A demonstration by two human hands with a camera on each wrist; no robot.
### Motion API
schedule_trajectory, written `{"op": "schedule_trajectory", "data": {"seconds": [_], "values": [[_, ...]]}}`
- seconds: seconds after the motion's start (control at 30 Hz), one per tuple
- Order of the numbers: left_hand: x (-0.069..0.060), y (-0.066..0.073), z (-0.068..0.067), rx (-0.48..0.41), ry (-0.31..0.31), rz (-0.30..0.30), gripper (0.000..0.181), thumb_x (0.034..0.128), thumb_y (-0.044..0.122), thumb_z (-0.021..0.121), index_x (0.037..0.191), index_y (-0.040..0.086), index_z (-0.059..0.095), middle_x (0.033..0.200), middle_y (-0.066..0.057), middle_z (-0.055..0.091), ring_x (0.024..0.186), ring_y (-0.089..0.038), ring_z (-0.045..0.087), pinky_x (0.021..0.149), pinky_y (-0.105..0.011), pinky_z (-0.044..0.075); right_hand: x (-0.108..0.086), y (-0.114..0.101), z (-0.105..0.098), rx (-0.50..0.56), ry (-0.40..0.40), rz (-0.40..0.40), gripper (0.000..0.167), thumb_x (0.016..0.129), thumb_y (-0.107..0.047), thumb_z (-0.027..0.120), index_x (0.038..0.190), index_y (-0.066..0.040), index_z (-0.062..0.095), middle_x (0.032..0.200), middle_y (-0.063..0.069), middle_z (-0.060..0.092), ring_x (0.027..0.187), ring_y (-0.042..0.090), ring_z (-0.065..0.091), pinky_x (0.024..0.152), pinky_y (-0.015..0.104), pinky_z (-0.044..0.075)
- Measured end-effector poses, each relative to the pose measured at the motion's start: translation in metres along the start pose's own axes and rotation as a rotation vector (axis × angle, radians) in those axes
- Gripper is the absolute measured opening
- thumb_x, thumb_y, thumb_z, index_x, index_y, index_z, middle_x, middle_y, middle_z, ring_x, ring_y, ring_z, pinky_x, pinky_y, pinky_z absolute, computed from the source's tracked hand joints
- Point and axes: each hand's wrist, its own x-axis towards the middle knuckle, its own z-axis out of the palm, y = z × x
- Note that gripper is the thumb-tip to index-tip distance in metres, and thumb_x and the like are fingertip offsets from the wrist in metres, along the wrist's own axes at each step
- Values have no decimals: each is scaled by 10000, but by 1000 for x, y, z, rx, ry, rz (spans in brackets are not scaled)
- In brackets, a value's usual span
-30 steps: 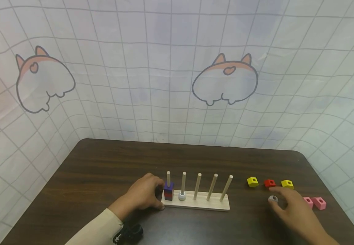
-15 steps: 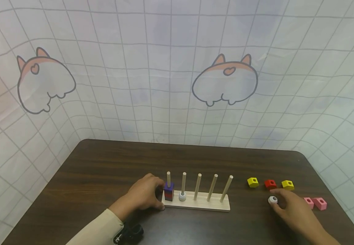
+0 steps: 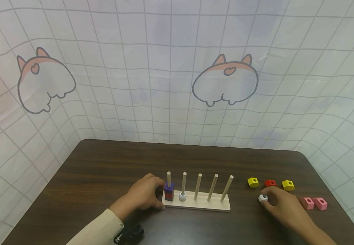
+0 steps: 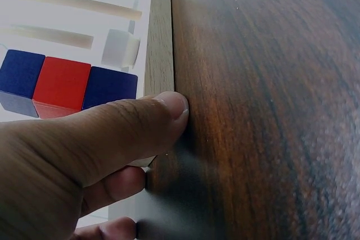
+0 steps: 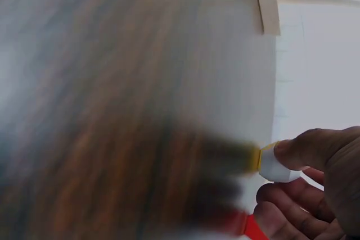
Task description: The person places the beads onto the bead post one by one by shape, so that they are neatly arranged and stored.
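Note:
My left hand (image 3: 144,192) grips the left end of a wooden peg board (image 3: 198,204) with several upright pegs. In the left wrist view its thumb (image 4: 152,113) presses the board's front edge. On the leftmost peg sits a stack of blue, red and blue blocks (image 4: 62,85); a white bead (image 3: 182,196) is at the foot of the second peg. To the right, my right hand (image 3: 287,207) pinches another white bead (image 5: 275,164) between thumb and fingers, its hole facing up in the head view. Part of the red block behind this hand is hidden.
Two yellow blocks (image 3: 253,182) and a red block (image 3: 270,183) lie beyond the right hand. Two pink blocks (image 3: 320,203) lie to its right. A black object (image 3: 129,234) is by the left wrist. A patterned white cloth (image 3: 171,85) hangs behind the dark table (image 3: 128,153).
The right hand has moved left with the white bead, away from the pink blocks. My left hand has stayed at the end of the peg board.

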Motion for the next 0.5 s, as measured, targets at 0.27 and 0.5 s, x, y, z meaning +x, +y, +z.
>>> {"op": "schedule_trajectory", "data": {"seconds": [0.27, 0.5], "values": [[0, 0, 0, 8, 0, 3, 534, 566, 363, 988, 988, 168, 726, 981, 67, 683, 1078, -220, 575, 863, -447, 514, 10, -22, -4, 11, 46, -86, 222, 822, -110, 845, 981, -152, 697, 924, -32, 713, 768, 148, 680, 668, 412, 543], [1, 0, 1, 17, 2, 12, 506, 563, 359, 991, 950, 182, 717, 936, 85, 672, 1048, -211, 574, 839, -432, 518, 17, -48, -14, 13, 138, -191, 242, 805, -88, 850, 998, -134, 712, 947, -38, 715, 794, 143, 675, 691, 384, 561]]}}
